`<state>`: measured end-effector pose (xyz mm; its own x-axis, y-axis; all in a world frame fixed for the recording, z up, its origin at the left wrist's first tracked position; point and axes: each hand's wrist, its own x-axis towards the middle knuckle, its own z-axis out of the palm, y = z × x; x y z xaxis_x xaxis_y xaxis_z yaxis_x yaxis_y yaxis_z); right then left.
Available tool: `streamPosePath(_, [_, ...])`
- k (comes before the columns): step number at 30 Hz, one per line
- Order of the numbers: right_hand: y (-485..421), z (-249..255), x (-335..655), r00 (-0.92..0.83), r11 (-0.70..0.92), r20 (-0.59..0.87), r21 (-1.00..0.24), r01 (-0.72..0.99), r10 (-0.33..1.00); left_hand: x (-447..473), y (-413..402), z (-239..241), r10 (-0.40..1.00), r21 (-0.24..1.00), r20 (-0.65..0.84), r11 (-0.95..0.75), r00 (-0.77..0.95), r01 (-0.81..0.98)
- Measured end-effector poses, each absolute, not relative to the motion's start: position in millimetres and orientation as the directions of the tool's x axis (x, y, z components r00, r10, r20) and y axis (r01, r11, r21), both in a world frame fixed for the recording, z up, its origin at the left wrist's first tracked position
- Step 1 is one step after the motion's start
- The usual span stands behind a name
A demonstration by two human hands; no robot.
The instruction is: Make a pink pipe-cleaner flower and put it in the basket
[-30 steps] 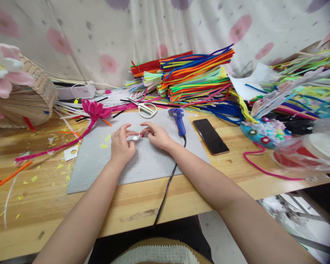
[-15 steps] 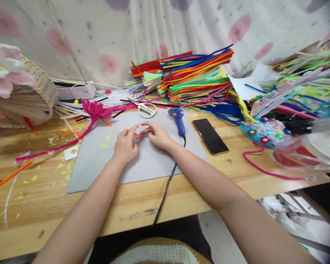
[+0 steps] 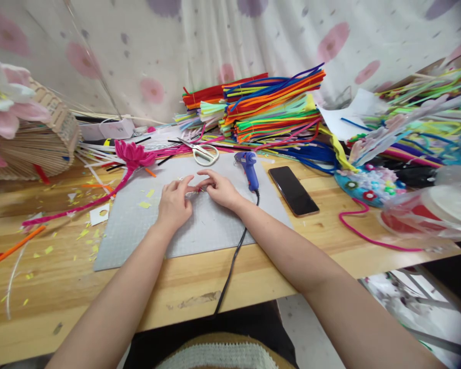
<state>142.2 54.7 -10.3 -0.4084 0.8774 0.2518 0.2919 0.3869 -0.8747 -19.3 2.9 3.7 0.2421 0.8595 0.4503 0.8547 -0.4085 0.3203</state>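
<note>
"Left hand (image 3: 175, 202) has come across toward the right hand (image 3: 221, 189) since a second ago, hasn't it?"

"Yes, and less shows now of the small pinkish piece (image 3: 201, 189) between them. It's above the cutting mat (image 3: 218, 230), toward the far half."

"What are the fingers doing?"

"They're bent, tips gathered about that piece and nearly meeting. It's mostly covered, so I can't tell which fingers pinch it and which are merely close."

"How much room beyond the hands?"

"A short span of mat, then the scissors (image 3: 195, 147), handles on the mat and blades reaching past its far edge. Bundled pipe cleaners (image 3: 276, 102) are stacked behind."

"And to the right?"

"The glue gun (image 3: 249, 170) lies on the mat near the right hand. Its black cable (image 3: 236, 255) passes under the right forearm and over the front edge of the tabletop (image 3: 192, 282). The smartphone (image 3: 294, 190) is on the wood, just beside the mat's right edge."

"On the left?"

"A magenta pipe-cleaner flower (image 3: 133, 155), head at the mat's far left corner, stem slanting out over the wood. Yellow scraps (image 3: 145, 205) dot both surfaces."

"Toward the body?"

"Gridded mat to its front edge, then a strip of wood. Both forearms cross it, the cable between them."
</note>
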Motion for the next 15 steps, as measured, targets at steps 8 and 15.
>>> streamPosePath(8, [56.8,-12.0,142.8,-0.387,0.319,0.199,-0.906,0.278,0.900,-17.9,1.3,6.3,0.870,0.317,0.429,-0.395,0.241,0.862])
streamPosePath(15, [57.1,-12.0,142.5,-0.388,0.309,0.195,-0.915,0.259,0.901,-17.4,2.9,3.6,0.864,0.306,0.428,-0.415,0.266,0.857])
